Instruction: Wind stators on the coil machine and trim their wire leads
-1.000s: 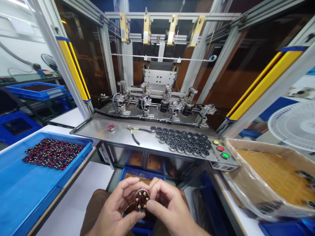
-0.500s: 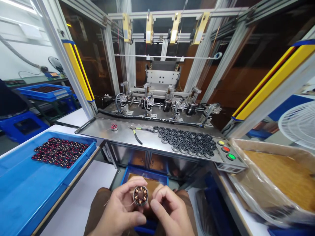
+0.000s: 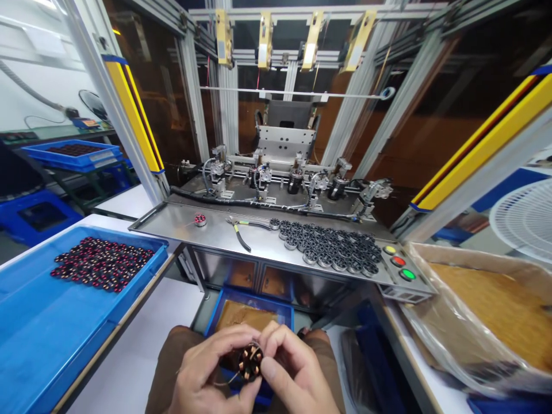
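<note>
My left hand (image 3: 215, 371) is closed around a small motor stator (image 3: 250, 362), a dark round core with copper windings, its open face turned toward me. A thin wire (image 3: 226, 383) trails from it to the left, beneath the fingers. My right hand (image 3: 290, 368) is closed at the stator's right rim, thumb and forefinger pressed to its edge; whether a wire end is pinched there is hidden. Both hands are above my lap. On the metal shelf ahead lie a red-wound stator (image 3: 199, 219), side cutters (image 3: 240, 234) with black-and-yellow handles, and several bare stators (image 3: 330, 247).
To the left, a blue tray (image 3: 34, 322) holds many wound stators (image 3: 101, 263). A winding machine (image 3: 284, 155) stands behind the shelf. Yellow, red and green buttons (image 3: 399, 261) are on the right, beside a plastic-lined box (image 3: 457, 305). A blue bin (image 3: 215, 302) sits below.
My right hand has moved left and now touches the stator. The stator has tilted, and my left fingers have closed further around it. The view has shifted slightly.
</note>
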`<state>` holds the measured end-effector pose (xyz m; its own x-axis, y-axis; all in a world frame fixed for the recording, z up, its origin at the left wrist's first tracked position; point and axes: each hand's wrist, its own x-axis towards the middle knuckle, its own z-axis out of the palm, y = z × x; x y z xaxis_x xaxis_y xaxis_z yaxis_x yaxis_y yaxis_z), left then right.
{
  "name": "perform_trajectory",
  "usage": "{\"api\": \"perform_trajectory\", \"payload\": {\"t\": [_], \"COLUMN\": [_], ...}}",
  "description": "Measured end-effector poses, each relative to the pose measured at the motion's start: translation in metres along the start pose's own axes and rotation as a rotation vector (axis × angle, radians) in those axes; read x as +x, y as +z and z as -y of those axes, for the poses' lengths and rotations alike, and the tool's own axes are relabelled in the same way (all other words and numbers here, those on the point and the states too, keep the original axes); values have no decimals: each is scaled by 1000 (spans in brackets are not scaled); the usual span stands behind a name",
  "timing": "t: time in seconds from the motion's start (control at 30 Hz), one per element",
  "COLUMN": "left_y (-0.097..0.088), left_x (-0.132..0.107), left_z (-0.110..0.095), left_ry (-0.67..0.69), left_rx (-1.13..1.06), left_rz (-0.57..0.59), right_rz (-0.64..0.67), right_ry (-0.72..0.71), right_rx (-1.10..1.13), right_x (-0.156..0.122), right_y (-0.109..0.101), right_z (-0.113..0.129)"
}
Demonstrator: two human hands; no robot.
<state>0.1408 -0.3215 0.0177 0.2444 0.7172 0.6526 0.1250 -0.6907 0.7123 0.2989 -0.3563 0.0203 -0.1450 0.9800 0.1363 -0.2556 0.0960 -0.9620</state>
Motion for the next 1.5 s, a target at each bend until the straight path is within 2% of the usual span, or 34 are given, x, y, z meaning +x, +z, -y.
{"api": "perform_trajectory", "payload": {"t": [0.13,0.23,0.27,0.37,0.43,0.47,0.57,0.7,0.87,0.97,1.07,1.17,1.23,1.4,1.5], "left_y": [-2,-4,-5,-7,-8,-8,-8,-10,-9,-5,-4,-4,-5,-5,-6], "left_x": [-3,-6,-7,-4,-2,-1,-1,-4,-5,-6,-7,-7,-8,-10,-11], "left_z": [4,7,8,8,7,6,3,3,6,6,7,8,9,9,8], "left_ry": [-36,-46,-41,1,38,49,57,36,-48,-117,-173,-186,-188,-184,-178], "left_rx": [16,53,72,133,159,167,183,155,-58,-185,-207,-208,-208,-215,-195], "left_rz": [-7,-11,-9,31,63,73,72,65,57,41,23,0,-6,16,19], "right_rz": [-140,-195,-221,-286,-249,-217,-180,-212,-288,-320,-310,-194,-133,-217,-201], "right_ry": [36,-2,-77,-441,-616,-650,-633,-524,-183,-82,-105,-119,-131,-246,-216], "right_rx": [65,-49,-146,-538,-744,-806,-851,-723,-442,-276,-124,-6,-20,-225,-173], "right_x": [-3,-7,-8,-10,-8,-7,-4,-4,-3,1,1,-2,-5,-9,-7], "right_y": [5,3,0,-8,-11,-12,-10,-7,-5,-3,-1,0,0,-1,0], "right_z": [-15,-25,-27,-22,-13,-7,5,7,5,4,-1,-8,-11,-10,-7]}}
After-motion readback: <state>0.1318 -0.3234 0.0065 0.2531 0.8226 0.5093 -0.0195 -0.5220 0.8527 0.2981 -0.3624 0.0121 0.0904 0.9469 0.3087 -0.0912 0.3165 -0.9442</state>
